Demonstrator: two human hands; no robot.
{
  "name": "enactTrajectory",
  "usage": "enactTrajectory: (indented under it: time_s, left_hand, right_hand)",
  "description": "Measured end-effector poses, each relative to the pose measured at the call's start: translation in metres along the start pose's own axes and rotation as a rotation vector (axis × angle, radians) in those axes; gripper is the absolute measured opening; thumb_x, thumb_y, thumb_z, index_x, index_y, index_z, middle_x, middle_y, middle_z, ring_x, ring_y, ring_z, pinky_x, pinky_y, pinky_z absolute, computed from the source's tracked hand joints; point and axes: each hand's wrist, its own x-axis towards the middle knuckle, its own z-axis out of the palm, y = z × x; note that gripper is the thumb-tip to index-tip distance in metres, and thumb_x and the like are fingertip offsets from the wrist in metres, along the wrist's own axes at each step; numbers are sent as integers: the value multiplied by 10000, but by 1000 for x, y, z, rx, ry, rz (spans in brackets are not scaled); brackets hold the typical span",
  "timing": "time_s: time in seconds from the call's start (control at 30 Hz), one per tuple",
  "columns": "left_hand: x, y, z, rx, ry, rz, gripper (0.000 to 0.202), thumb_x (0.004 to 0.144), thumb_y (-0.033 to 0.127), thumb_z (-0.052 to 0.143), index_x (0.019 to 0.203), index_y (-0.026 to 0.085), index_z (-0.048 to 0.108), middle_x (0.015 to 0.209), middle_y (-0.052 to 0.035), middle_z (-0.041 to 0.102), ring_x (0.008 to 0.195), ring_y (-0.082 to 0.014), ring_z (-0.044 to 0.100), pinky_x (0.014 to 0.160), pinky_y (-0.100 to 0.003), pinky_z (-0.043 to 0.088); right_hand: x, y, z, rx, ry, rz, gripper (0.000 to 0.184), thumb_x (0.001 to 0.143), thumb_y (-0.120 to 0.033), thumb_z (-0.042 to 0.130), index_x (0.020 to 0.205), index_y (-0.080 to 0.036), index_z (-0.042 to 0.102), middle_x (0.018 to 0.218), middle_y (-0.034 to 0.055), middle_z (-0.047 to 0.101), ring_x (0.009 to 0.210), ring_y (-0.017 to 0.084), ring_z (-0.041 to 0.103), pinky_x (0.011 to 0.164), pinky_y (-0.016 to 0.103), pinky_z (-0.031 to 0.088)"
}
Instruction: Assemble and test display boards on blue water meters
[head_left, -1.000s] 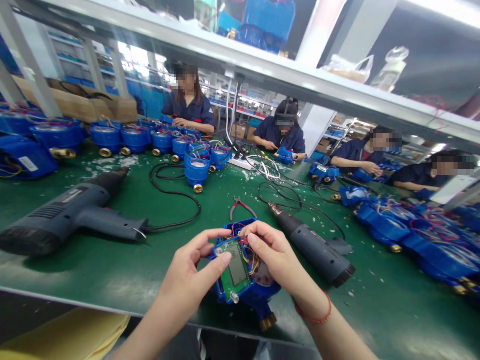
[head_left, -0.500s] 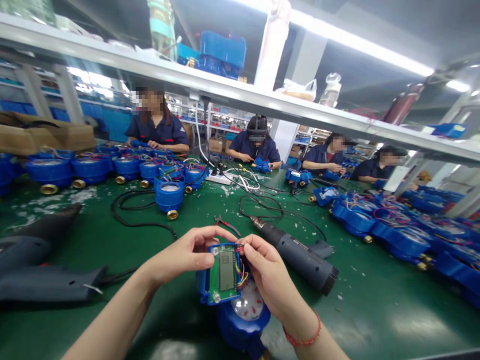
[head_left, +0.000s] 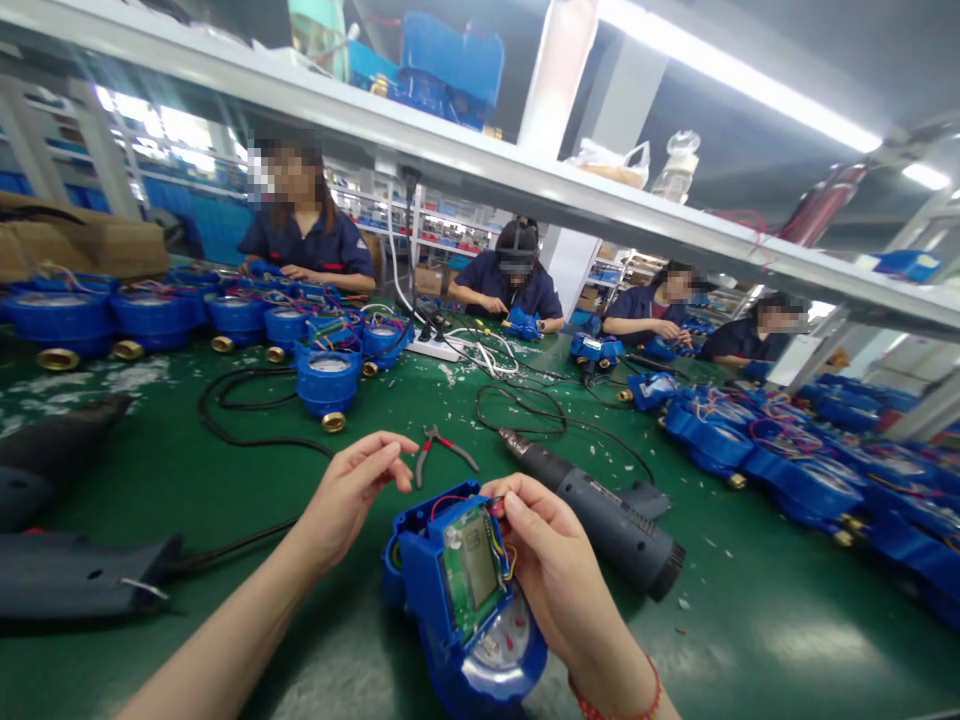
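Note:
A blue water meter (head_left: pixel 450 610) with a green circuit board and small LCD (head_left: pixel 474 570) lies tilted on the green bench mat in front of me. My right hand (head_left: pixel 551 565) grips its right side, thumb near the coloured wires at the board's top edge. Just above and left of the meter, my left hand (head_left: pixel 352 490) hovers clear of it, with thumb and forefinger pinched lightly and nothing visible between them. Red-handled pliers (head_left: pixel 442 450) lie just beyond my left fingertips.
One dark heat gun (head_left: pixel 600 515) lies to the right of the meter, another (head_left: pixel 67 560) at far left with a black cord. Rows of blue meters (head_left: pixel 225 315) line the back left and right (head_left: pixel 787 460). Several co-workers sit across the bench.
My left hand has let go of the circuit board and drawn back to the left. The meter has tipped toward me, held by the right hand alone. The camera shifted slightly.

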Motion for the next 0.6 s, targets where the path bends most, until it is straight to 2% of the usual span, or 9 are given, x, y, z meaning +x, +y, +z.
enactTrajectory:
  time_s: [0.13,0.37,0.6]
  left_hand:
    - [5,-11,2,159,32,3,222,773,403,700,770,180,694,530,33,625,609,-142,563,696,-258,404]
    - [4,-20,8,348,21,-27,287,729,457,666,721,170,673,521,39,581,517,-133,491,537,-252,339]
    - [4,-26,8,421,-9,-47,339,719,499,625,712,162,660,580,21,576,558,-144,502,558,-259,363]
  right_hand:
    - [0,-1,0,12,1,1,332,726,-416,851,831,-146,690,804,23,627,689,97,544,648,187,439]
    - [1,0,0,11,-4,-11,329,728,-415,845,810,-140,684,792,28,630,679,99,542,647,190,448]
    - [1,0,0,9,25,-4,342,708,-421,856,825,-143,695,765,27,641,666,103,552,638,189,454]
